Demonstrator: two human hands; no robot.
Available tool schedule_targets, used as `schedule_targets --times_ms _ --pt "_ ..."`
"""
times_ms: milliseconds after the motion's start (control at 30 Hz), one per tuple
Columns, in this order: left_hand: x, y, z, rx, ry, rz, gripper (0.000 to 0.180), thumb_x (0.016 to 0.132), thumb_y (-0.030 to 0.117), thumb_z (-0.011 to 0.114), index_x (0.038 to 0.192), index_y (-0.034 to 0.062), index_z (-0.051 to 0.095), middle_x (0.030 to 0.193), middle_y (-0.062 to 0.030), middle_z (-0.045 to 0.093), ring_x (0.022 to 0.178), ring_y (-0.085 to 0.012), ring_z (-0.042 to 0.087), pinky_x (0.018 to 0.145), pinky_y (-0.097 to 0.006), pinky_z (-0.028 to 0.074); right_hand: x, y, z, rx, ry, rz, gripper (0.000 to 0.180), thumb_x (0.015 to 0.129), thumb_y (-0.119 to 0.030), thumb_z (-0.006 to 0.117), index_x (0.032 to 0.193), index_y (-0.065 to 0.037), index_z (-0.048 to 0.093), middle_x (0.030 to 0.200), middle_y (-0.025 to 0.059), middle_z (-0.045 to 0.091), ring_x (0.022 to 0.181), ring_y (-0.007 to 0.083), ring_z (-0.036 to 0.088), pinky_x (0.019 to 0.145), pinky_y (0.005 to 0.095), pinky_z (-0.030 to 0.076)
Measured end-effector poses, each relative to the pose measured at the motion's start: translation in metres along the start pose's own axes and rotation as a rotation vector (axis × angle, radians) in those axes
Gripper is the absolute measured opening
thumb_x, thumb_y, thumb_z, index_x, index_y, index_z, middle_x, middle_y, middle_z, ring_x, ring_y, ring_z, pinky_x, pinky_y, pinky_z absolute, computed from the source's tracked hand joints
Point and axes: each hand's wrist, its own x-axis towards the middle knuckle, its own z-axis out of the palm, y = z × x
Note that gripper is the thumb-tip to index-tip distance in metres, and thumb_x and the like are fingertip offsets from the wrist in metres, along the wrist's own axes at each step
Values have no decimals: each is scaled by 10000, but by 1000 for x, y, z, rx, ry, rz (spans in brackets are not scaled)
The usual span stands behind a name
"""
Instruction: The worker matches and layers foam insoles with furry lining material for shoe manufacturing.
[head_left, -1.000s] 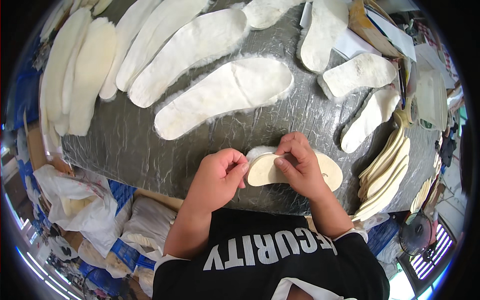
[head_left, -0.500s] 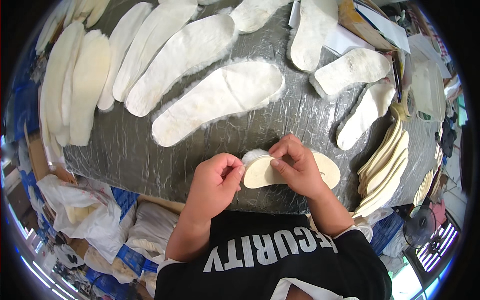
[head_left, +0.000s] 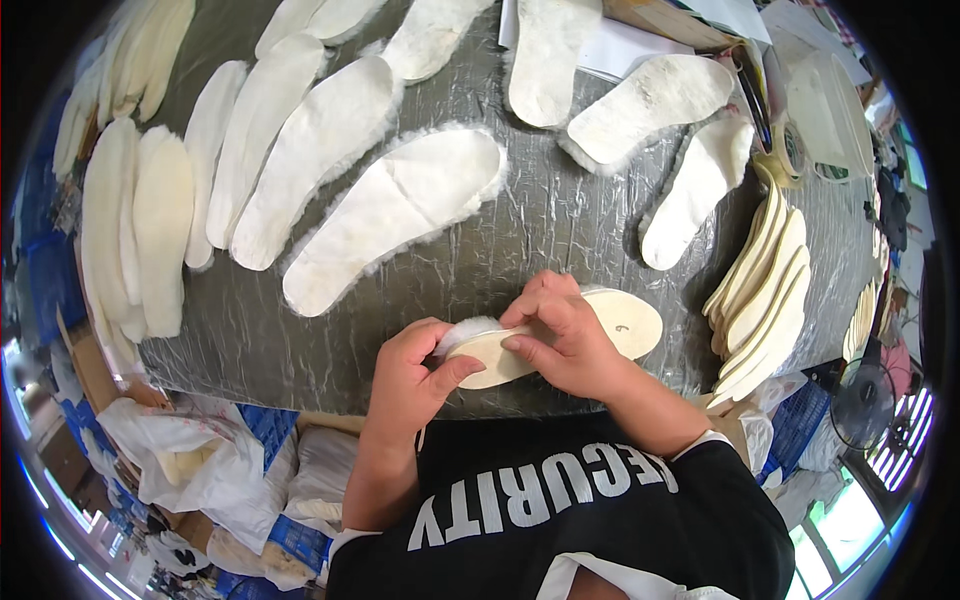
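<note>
Close to the table's near edge, both hands hold one cream insole (head_left: 625, 322) with white fleece showing along its far side. My left hand (head_left: 412, 372) pinches its left end, thumb on the smooth face and fingers behind at the fleece. My right hand (head_left: 562, 335) grips its middle, thumb on the smooth face, fingers curled over the far edge. A larger fleece-edged insole (head_left: 400, 215) lies just beyond my hands, its smooth side up. To the right, a smaller fleece insole (head_left: 697, 192) rests near a fanned stack of cream insoles (head_left: 765, 290).
More fleece insoles (head_left: 315, 160) lie in rows across the far and left parts of the dark plastic-covered table (head_left: 560, 225). A tape roll (head_left: 790, 150) and a clear plastic container (head_left: 828, 115) stand at the far right. White bags (head_left: 200, 465) sit below the left edge; a fan (head_left: 863, 400) stands at right.
My left hand has come in to the insole's left end and now pinches it. The insole and both hands sit slightly further left; the whole view has shifted.
</note>
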Motion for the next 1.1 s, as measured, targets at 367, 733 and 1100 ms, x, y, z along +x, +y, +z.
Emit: schedule_targets --times_ms 367,733,1100 --pt "-6 2 9 77 67 117 316 805 245 758 851 -27 603 735 -73 531 644 -169 489 590 -269 405 2 -1 -4 -61 -93 -78 136 757 -124 731 875 -105 667 825 -14 628 862 209 529 814 362 343" --pt "-17 11 11 236 76 203 177 842 100 691 926 -23 597 822 -117 593 720 -221 567 655 -291 455 -5 15 -14 -263 -68 -202 382 716 -353 750 979 -102 633 933 34 645 980 242 580 923 412 365" --pt "-17 7 19 441 181 248 235 754 94 733 934 18 601 982 -110 578 855 -273 548 752 -350 449 -9 20 -18 -320 -214 -114 272 730 -283 756 924 -120 657 868 13 632 895 216 585 850 367 352"
